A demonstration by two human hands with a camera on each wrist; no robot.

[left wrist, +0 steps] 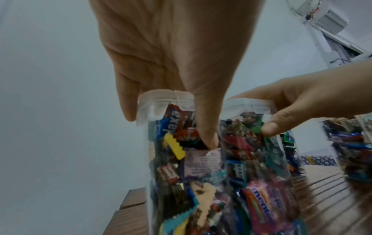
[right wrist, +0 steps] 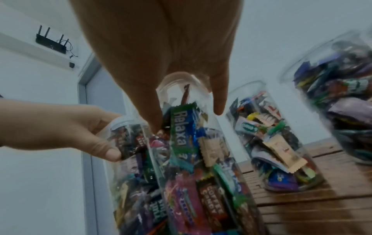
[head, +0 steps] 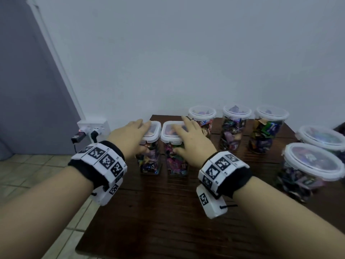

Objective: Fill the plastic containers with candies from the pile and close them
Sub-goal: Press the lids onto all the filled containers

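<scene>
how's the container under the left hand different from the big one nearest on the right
The container under the left hand is narrow with a rounded-square lid; the big near-right container is much wider with a round lid. The left hand grips the narrow one from above, thumb on its side, while the wide one stands untouched. The narrow one stands near the table's left edge, the wide one near the right. Both are clear, lidded and full of wrapped candies.

**Materials and finishes**

The containers (head: 150, 156) are seen as clear, glossy plastic; their lids (head: 171, 132) are translucent white plastic, smooth, with a soft sheen. The candies (right wrist: 182, 128) are wrapped in shiny printed foil and film, some with crimped edges. The table (head: 158, 212) is dark wood, grooved and slightly glossy. The wrist bands (head: 100, 163) are matt black cloth carrying smooth white printed panels. The wall (head: 186, 53) is matt painted.
</scene>
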